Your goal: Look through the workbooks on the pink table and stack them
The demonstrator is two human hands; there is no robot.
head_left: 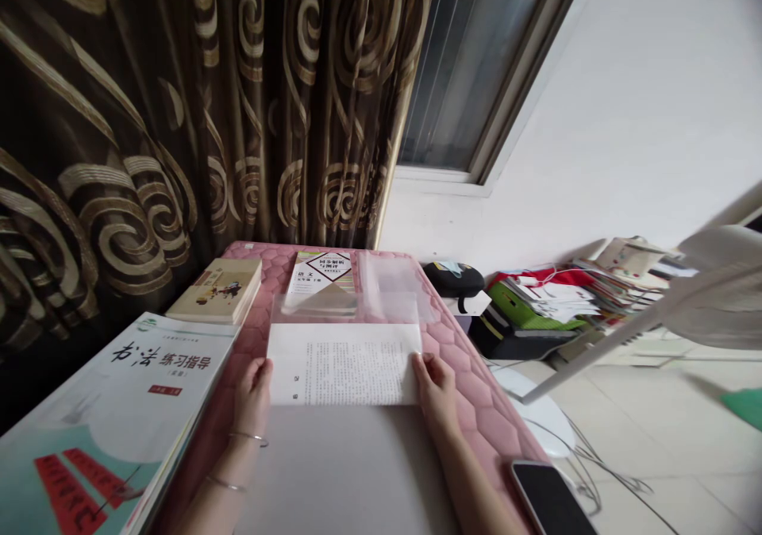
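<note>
- The step in hand looks like handling a printed sheet of paper point(344, 364): it lies flat, with one hand at each side edge.
- The left hand point(253, 396) is half open, its fingers curved at the sheet's left edge. The right hand point(434, 392) is the same at the right edge. Whether either pinches the paper or only rests on it, I cannot tell.
- The sheet lies in the middle of the pink quilted mat point(476, 408), its near edge on a grey board point(345, 471). Its far edge touches a clear plastic sleeve point(357, 297).
- Any shift of the sheet seems to call for both hands moving evenly, so it stays square.
- On the mat, a study guide point(321, 277) lies beyond the sleeve, and a small book point(217, 289) lies at the far left corner.
- A calligraphy workbook point(113, 392) overlaps the mat's left edge, and a phone point(548, 499) sits on its near right corner.
- Left of the mat hangs a brown swirl-patterned curtain point(119, 122), with a window point(470, 75) beyond it.
- Right of the mat are a black bag point(452, 277), a heap of papers and books point(553, 297), and a white fan point(714, 297) above a tiled floor point(655, 432).
</note>
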